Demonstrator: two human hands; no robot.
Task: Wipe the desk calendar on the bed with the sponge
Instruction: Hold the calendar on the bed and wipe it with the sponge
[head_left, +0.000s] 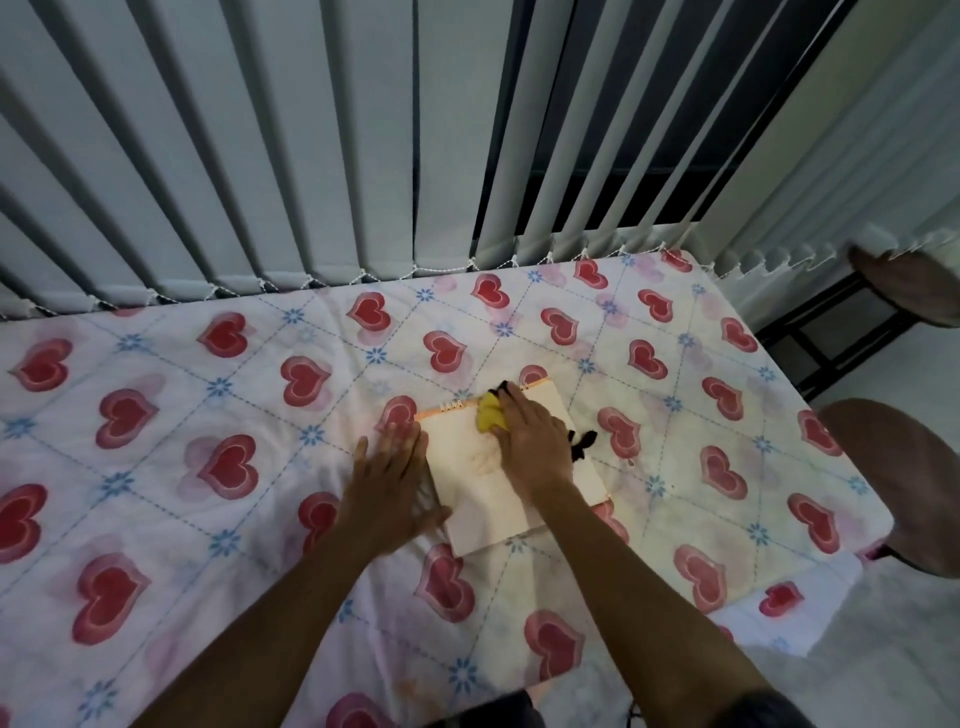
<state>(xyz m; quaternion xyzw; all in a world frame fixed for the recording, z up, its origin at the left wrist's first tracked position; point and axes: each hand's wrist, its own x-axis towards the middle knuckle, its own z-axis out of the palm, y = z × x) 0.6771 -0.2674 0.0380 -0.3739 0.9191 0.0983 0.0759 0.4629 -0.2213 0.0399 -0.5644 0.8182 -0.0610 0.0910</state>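
A pale spiral-bound desk calendar (483, 499) lies flat on the bed (208, 415), which has a white sheet with red hearts. My right hand (530, 441) presses a yellow sponge (491, 415) with a dark scouring side onto the calendar's upper part, near the spiral binding. My left hand (392, 475) rests flat with fingers spread on the calendar's left edge and the sheet beside it. The sponge is mostly hidden under my right palm; black bits show at my fingertips and beside my wrist.
Vertical blinds (260, 156) hang along the bed's far edge. Two brown round seats stand off the bed's right side, a near seat (893, 467) and a far seat (914, 286). The bed's corner ends at the right near the pale floor (909, 649).
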